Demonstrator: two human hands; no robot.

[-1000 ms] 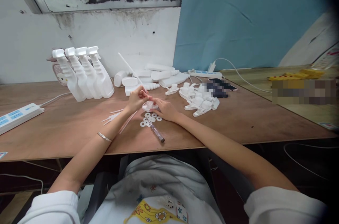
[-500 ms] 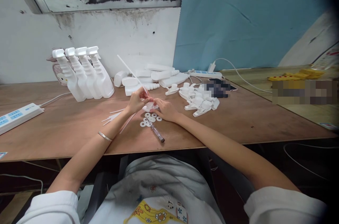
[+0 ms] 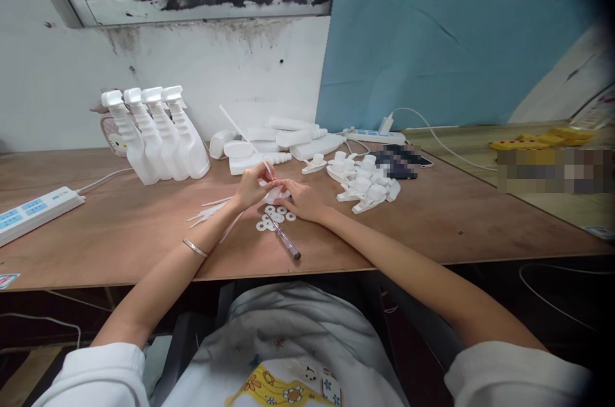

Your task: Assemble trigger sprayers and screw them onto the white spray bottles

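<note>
My left hand (image 3: 253, 186) is closed on a thin white tube (image 3: 234, 122), which slants up and to the left above the fingers. Against it, my right hand (image 3: 303, 200) grips a white spray trigger head (image 3: 273, 195), mostly covered by the fingers. The tube's lower end meets the head between my fingertips; how deep it sits cannot be seen. Just below lie several white ring washers (image 3: 277, 217), and a screwdriver (image 3: 288, 243) with a clear handle rests partly among them. More thin tubes (image 3: 210, 211) lie on the table beside my left wrist.
Several spray bottles with heads (image 3: 166, 138) stand at the back left. Loose white bottles (image 3: 307, 145) lie by the wall. A heap of trigger heads (image 3: 364, 179) sits to the right. Power strips (image 3: 41, 213) and a phone (image 3: 398, 154) are on the table (image 3: 384, 240).
The tube's top has dropped a little as my left hand works it downward at the trigger head. My view has shifted slightly. The things on the table have stayed put.
</note>
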